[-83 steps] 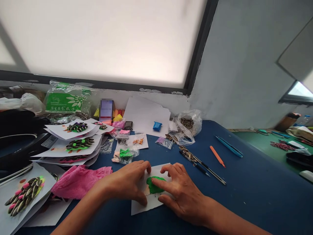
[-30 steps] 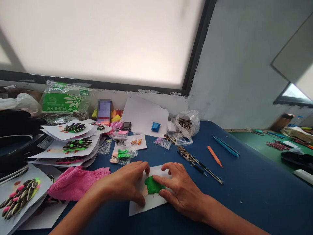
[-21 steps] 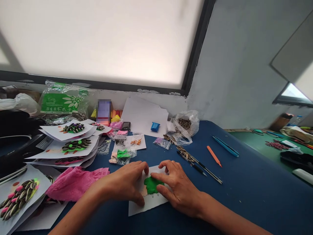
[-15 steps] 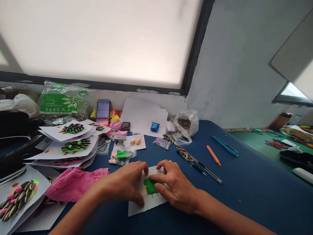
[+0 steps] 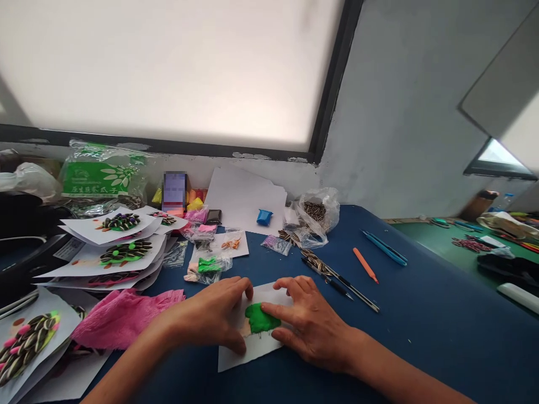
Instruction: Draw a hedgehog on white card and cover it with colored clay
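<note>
A white paper sheet (image 5: 240,359) lies on the table, with green modelling clay (image 5: 259,320) flattened over a drawing on it. A small peach-coloured patch joins the clay's left side, and short drawn lines show below it. My left hand (image 5: 214,317) rests on the sheet's left part, thumb and fingers apart, holding nothing. My right hand (image 5: 314,325) is on the other side. Its index fingertip touches the clay's upper right edge, while the thumb is spread near the lower right edge. Its other fingers are bent over the paper.
Stacked papers with sunflower-seed pictures (image 5: 126,249) and a pink cloth (image 5: 122,317) lie on the left. Behind the sheet are bagged green clay (image 5: 208,264), a blue clay packet (image 5: 265,217) and a seed bag (image 5: 315,210). Pens (image 5: 337,286), an orange marker (image 5: 365,265) and blue tweezers (image 5: 384,247) lie rightward.
My right thumb and index finger have moved apart and to the right, uncovering more of the green clay. My left hand stays at the paper. The view has shifted slightly.
</note>
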Demonstrator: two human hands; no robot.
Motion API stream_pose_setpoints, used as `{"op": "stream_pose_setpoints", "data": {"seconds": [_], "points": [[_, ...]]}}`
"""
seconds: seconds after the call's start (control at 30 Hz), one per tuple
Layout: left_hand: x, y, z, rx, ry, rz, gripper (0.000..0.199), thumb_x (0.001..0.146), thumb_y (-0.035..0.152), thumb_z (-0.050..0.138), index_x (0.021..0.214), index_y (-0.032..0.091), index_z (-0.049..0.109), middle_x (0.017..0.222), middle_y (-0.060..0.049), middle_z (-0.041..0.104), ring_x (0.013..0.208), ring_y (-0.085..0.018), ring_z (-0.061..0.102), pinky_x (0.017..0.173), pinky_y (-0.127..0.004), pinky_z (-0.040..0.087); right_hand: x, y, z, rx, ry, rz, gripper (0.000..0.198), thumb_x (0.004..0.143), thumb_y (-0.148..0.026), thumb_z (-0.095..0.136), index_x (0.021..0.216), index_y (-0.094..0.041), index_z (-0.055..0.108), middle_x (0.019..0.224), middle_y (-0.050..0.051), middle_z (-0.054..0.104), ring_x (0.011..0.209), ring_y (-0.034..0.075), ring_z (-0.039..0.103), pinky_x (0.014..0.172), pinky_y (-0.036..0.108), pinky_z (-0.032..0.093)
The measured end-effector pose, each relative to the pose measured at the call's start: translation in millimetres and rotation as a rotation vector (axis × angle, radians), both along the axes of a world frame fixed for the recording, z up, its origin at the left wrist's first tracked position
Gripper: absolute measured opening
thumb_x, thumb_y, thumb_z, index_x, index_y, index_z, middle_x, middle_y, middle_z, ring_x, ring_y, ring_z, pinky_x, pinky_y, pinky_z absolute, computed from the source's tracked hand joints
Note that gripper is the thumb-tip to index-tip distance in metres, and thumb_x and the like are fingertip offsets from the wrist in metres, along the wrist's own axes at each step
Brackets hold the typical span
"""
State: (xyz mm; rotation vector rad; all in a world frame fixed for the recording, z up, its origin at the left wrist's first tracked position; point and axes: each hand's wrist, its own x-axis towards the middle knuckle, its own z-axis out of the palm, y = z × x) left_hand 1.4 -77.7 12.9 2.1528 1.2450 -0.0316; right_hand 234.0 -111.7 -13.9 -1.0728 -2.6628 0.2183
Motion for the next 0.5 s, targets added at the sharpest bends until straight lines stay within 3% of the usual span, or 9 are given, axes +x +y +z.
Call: {"op": "stream_pose_setpoints", "data": {"seconds": [0.23, 0.5], "points": [[-1.3, 0.3, -5.7, 0.022, -0.005, -0.017, 0.054, 0.057, 0.035, 0.078, 0.105, 0.024, 0.055, 0.093, 0.002, 0.055, 0.086, -0.022, 0.054, 0.069, -0.027, 0.041, 1.2, 0.6, -1.2, -0.099, 0.089, -0.093, 0.036, 0.098, -0.038, 0.048, 0.129, -0.026, 0.059, 0.123, 0.012, 0.049, 0.106, 0.025, 0.048, 0.095, 0.044, 0.037], [2.0, -1.0, -3.7, 0.034, 0.016, -0.012, 0.053, 0.058, 0.035, 0.077, 0.104, 0.023, 0.054, 0.091, 0.002, 0.054, 0.086, -0.022, 0.053, 0.068, -0.027, 0.04, 2.2, 2.2, -0.4, -0.128, 0.097, -0.07, 0.032, 0.097, -0.032, 0.049, 0.125, -0.026, 0.062, 0.119, 0.011, 0.051, 0.109, 0.024, 0.047, 0.096, 0.043, 0.036]]}}
